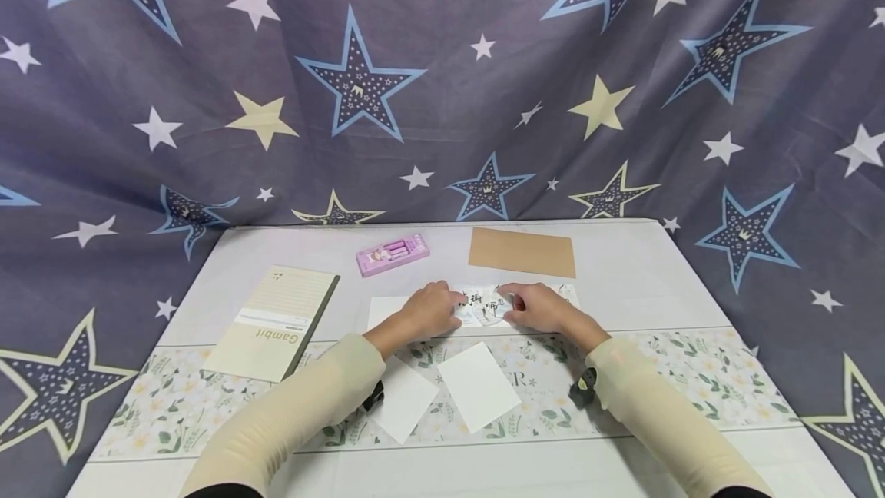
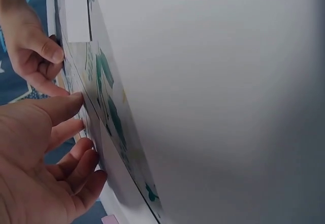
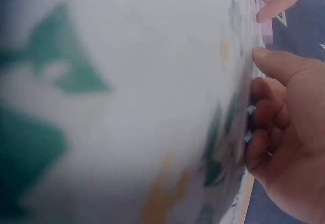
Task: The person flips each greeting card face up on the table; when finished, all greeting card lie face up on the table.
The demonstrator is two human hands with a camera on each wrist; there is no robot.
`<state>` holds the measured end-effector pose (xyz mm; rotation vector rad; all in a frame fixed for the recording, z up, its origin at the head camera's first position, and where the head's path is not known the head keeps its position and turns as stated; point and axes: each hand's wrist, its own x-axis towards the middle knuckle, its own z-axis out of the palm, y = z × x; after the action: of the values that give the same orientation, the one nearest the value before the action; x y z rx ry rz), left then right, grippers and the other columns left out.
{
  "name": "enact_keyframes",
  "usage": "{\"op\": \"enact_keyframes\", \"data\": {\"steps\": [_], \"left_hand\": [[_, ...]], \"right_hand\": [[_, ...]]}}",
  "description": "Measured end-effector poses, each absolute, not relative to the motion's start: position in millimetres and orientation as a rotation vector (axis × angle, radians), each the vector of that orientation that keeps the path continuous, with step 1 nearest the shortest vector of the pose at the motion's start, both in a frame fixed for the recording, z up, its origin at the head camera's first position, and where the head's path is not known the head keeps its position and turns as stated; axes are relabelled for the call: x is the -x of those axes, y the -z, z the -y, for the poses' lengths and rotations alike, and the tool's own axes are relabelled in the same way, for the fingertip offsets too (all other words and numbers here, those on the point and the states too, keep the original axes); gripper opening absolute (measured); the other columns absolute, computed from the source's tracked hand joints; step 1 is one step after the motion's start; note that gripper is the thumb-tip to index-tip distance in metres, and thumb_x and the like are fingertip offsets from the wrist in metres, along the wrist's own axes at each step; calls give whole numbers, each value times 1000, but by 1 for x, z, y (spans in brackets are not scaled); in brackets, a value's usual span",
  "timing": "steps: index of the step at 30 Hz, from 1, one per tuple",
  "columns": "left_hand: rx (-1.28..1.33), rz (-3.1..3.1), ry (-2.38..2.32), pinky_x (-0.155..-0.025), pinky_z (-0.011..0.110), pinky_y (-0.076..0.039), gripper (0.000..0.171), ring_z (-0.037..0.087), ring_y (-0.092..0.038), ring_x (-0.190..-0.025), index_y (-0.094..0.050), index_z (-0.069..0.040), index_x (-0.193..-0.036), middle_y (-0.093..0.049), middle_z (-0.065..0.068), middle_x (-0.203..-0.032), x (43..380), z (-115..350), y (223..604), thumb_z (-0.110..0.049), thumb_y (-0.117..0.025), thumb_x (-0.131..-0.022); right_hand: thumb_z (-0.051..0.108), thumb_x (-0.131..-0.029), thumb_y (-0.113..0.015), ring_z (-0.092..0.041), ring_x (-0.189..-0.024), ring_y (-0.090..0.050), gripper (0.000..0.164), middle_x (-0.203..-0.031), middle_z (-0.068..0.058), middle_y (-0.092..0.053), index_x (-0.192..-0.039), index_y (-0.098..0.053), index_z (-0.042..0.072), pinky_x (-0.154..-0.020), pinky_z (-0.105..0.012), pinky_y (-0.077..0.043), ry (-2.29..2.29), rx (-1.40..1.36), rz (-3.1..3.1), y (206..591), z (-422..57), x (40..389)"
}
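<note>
A white printed card [image 1: 484, 313] with black brush-style characters lies flat on the table between the two hands. My left hand [image 1: 432, 310] rests at the card's left part, index finger and thumb touching its surface. My right hand [image 1: 542, 307] touches the card farther right, its fingers bent and its thumb near the lower edge. In the left wrist view, the left hand [image 2: 51, 158] has its thumb apart from its loosely bent fingers. The right wrist view has the right hand [image 3: 289, 117] with its thumb stretched out; what lies under its fingertips is hidden.
Behind the card lie a brown paper sheet [image 1: 522, 252] and a purple box [image 1: 392, 254]. A beige notebook [image 1: 273, 321] is at left. White sheets [image 1: 478, 386] lie in front, and another white sheet [image 1: 382, 310] sits partly under the left arm. A starry curtain [image 1: 442, 83] hangs behind.
</note>
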<state>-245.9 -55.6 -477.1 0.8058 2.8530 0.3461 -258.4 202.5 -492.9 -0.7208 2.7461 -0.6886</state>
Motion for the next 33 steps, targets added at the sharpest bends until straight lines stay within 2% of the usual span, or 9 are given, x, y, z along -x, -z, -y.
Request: {"op": "enact_keyframes", "data": {"steps": [10, 18, 23, 27, 33], "left_hand": [[-852, -2866, -404, -95, 42, -54, 46, 27, -63, -108, -66, -17, -136, -67, 11, -122, 231, 67, 461, -26, -72, -92], [-899, -2828, -492, -89, 39, -55, 42, 22, -63, -99, -70, -15, -130, -69, 7, -113, 212, 80, 457, -26, -76, -90], [-917, -2784, -472, -81, 35, -54, 43, 15, -59, -89, -70, -14, -129, -68, 6, -111, 197, 84, 458, -28, -77, -90], [-908, -2766, -460, -74, 29, -50, 43, 11, -54, -83, -70, -13, -129, -68, 5, -109, 189, 89, 461, -27, -78, -89], [-935, -2736, -483, -73, 27, -48, 42, 10, -52, -83, -71, -12, -127, -68, 3, -107, 181, 95, 469, -25, -78, -88]], "right_hand": [[19, -94, -71, -1, -69, -56, 57, -84, 8, -67, -145, -53, 2, -70, -24, -50, 686, 861, -2737, 473, -205, 248], [17, -93, -72, 2, -70, -58, 56, -87, 10, -68, -144, -53, -1, -71, -21, -53, 723, 997, -2672, 464, -201, 221], [18, -92, -75, 1, -69, -55, 57, -87, 12, -67, -144, -56, 4, -69, -20, -52, 732, 1028, -2618, 463, -200, 200], [19, -91, -77, 3, -68, -51, 52, -84, 14, -63, -140, -62, 9, -67, -20, -49, 729, 1073, -2595, 464, -203, 184], [24, -88, -79, 1, -69, -47, 46, -82, 15, -57, -132, -69, 16, -64, -17, -45, 721, 1108, -2577, 472, -206, 163]]}}
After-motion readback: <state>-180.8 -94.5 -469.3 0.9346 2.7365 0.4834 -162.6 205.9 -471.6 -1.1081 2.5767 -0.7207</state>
